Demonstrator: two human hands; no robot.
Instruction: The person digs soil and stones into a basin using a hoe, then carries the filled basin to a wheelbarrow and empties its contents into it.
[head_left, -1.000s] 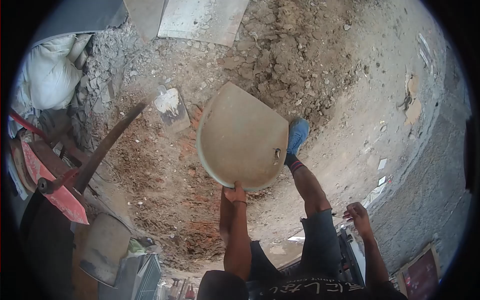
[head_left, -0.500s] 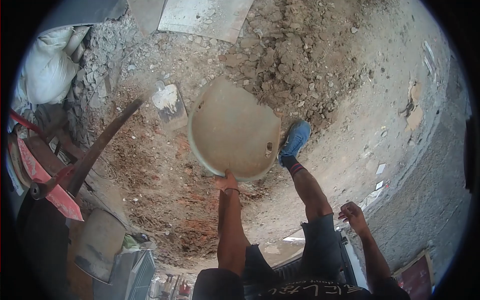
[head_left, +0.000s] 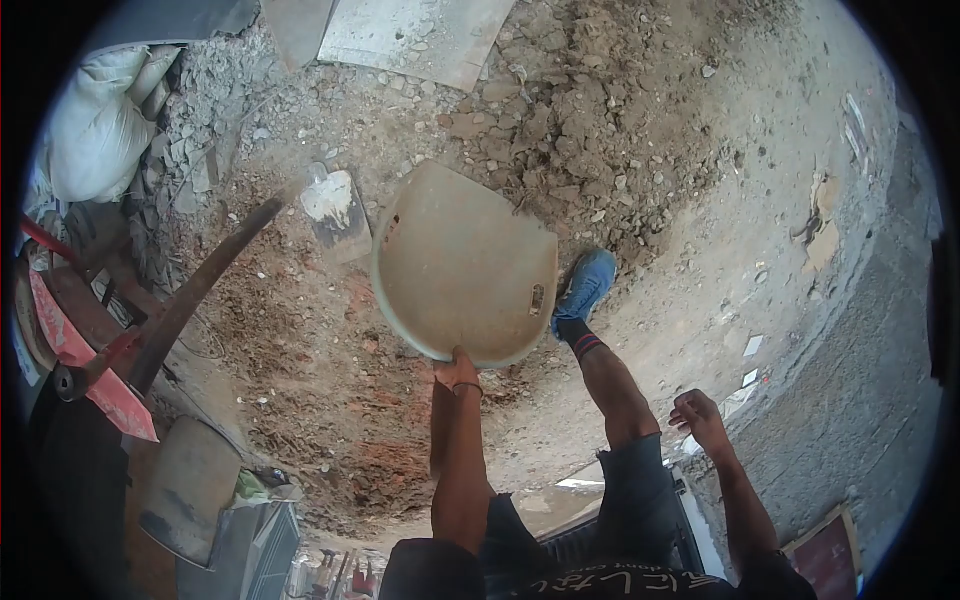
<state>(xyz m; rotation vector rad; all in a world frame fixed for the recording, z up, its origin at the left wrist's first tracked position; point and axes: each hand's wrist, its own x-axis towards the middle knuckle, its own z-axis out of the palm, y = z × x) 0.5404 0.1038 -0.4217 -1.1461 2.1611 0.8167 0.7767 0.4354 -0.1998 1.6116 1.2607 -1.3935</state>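
Note:
My left hand (head_left: 458,372) grips the near rim of a beige plastic scoop pan (head_left: 460,270), thumb over the edge. The pan is rounded on the near side and cut straight on the far right side, with a handle slot at each side. No load shows inside it. Its straight edge faces a heap of brown soil and rubble (head_left: 590,140). Off to the right, my right hand (head_left: 702,422) hangs in the air with loosely bent fingers and nothing visible in it. My blue shoe (head_left: 590,280) stands beside the pan's right edge.
A shovel blade (head_left: 338,215) lies left of the pan. A long curved wooden handle (head_left: 215,260) juts in from red-painted metal (head_left: 90,350). White sacks (head_left: 100,125) stand far left, flat boards (head_left: 415,40) lie at the back, and broken debris covers the ground.
The pan has shifted slightly left and towards me in my left hand, and its straight edge shows more cleanly against the soil. My right hand has risen a little.

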